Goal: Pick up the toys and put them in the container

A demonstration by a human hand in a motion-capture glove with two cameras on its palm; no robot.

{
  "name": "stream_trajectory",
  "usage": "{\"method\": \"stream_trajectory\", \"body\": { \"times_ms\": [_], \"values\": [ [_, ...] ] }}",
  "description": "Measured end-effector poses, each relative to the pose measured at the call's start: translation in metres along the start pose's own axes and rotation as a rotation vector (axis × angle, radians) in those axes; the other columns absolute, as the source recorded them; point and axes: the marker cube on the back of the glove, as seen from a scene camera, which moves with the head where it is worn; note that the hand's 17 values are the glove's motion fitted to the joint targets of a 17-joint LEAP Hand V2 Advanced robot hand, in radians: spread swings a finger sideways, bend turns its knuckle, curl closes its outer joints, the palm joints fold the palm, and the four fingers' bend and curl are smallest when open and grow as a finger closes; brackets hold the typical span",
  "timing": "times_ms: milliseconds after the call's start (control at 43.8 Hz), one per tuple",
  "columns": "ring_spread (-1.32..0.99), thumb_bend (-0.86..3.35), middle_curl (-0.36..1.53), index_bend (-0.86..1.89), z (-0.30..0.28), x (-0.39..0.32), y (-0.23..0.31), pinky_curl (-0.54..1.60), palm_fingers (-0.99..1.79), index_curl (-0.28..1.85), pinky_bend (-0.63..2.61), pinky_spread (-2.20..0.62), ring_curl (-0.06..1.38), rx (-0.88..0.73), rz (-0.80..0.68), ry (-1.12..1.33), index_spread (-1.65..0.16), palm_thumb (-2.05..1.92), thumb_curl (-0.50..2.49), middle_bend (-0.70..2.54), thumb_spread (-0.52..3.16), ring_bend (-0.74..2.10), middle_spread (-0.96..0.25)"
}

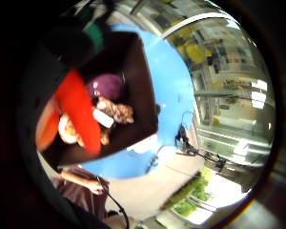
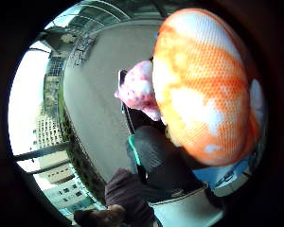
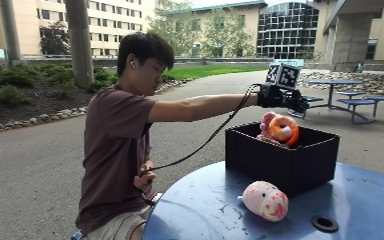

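- In the outside view a person sits at the left of a round blue table (image 3: 198,210) and stretches the gloved right hand (image 3: 282,97) out over a black container (image 3: 282,160) standing on the table's far side.
- An orange-and-white plush toy (image 3: 284,129) hangs just under the hand, above the container's open top and about level with its rim. We judge that it is held there so it falls inside, not onto the rim.
- The thumb-side palm view is largely filled by this orange toy (image 2: 203,85), so it sits close against the palm. We read the hand as closed on it, though the fingers themselves are not plainly visible.
- A pink toy (image 3: 266,122) shows just left of the orange one, at the container's mouth. We cannot tell whether it rests inside or is also carried.
- The little-finger-side palm view looks down into the container (image 1: 138,71): a purple toy (image 1: 107,86) and a brownish one (image 1: 117,110) lie on its floor.
- One pink-and-white plush toy (image 3: 265,200) lies on the table, near side of the container, well apart from the hand. We judge it is left to collect.
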Motion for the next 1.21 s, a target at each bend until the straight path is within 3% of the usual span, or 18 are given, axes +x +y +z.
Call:
{"method": "stream_trajectory", "body": {
  "times_ms": [23, 46, 183, 366, 800, 1028, 1142, 1211],
  "values": [
    [-0.27, -0.15, 0.7, 0.19, 0.002, 0.005, 0.002, 0.67, -0.42, 0.79, 1.3, -0.28, 0.69, -0.001, -0.011, 0.002, -0.24, -0.01, 0.71, 0.73, 1.1, 1.31, -0.17],
    [-0.21, -0.16, 0.65, 0.13, 0.003, 0.013, 0.005, 0.66, -0.76, 0.74, 1.31, -0.23, 0.63, 0.008, -0.013, -0.003, -0.24, -0.08, 0.69, 0.58, 1.08, 1.09, -0.12],
    [-0.1, -0.13, 0.51, 0.04, 0.003, 0.061, 0.03, 0.53, -0.61, 0.53, 1.14, -0.09, 0.45, 0.048, 0.017, -0.047, -0.23, -0.15, 0.56, 0.27, 1.07, 0.65, -0.02],
    [-0.04, -0.11, 0.43, 0.04, 0.001, 0.127, 0.07, 0.45, -0.44, 0.41, 0.94, -0.01, 0.35, 0.069, 0.081, -0.037, -0.23, -0.15, 0.44, 0.12, 1.09, 0.42, 0.0],
    [-0.01, -0.03, 0.31, 0.07, 0.049, 0.241, 0.15, 0.37, -0.26, 0.25, 0.78, 0.03, 0.32, -0.029, 0.161, -0.014, -0.24, -0.04, 0.31, 0.12, 1.25, 0.29, -0.01],
    [0.0, -0.03, 0.28, 0.07, 0.164, 0.294, 0.16, 0.37, -0.21, 0.21, 0.82, 0.03, 0.32, -0.243, 0.15, -0.02, -0.23, -0.02, 0.3, 0.12, 1.27, 0.29, 0.02],
    [0.02, -0.01, 0.26, 0.07, 0.245, 0.263, 0.129, 0.39, -0.2, 0.19, 0.89, 0.04, 0.33, -0.237, 0.18, -0.203, -0.23, 0.0, 0.31, 0.1, 1.28, 0.29, 0.05],
    [0.02, 0.07, 0.22, 0.12, 0.281, 0.254, 0.12, 0.41, 0.04, 0.2, 1.0, 0.02, 0.37, -0.154, 0.177, -0.186, -0.24, 0.15, 0.34, 0.06, 1.33, 0.47, 0.06]
  ]
}}
